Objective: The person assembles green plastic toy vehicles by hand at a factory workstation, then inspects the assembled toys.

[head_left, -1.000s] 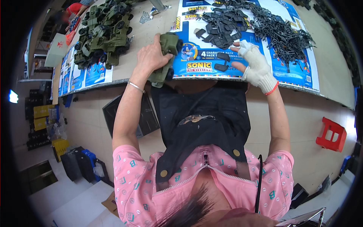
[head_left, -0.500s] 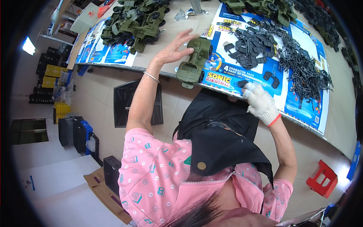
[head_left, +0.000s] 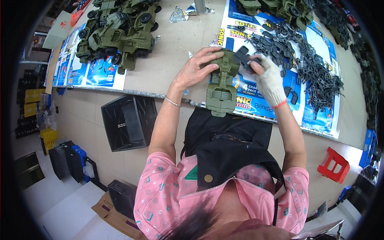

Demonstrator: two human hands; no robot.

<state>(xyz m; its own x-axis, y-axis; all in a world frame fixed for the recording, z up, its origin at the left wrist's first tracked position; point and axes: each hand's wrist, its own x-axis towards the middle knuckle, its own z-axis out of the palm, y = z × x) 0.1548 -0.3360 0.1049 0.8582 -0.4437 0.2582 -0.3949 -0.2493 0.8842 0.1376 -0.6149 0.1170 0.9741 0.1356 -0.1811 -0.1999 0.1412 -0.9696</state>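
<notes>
An olive-green toy vehicle body lies lengthwise in front of me, one end at the table's near edge. My bare left hand grips its far end from the left, fingers over the top and thumb against the side. No wheels show on this body. My right hand wears a white knit glove with bare thumb and fingertips showing. It pinches a small black plastic part just right of the vehicle. Other flat black parts lie heaped beyond the glove, and a pair lies to its right.
Olive toy vehicles with black wheels are piled at the far left, more at the far right. Thin black parts form a tangled heap on printed blue sheets. A black bin and a red stool stand below table height.
My left hand has closed on the vehicle's far end, after hovering spread beside it. My right hand has moved from the table edge up to the black parts next to the vehicle. The view has shifted.
</notes>
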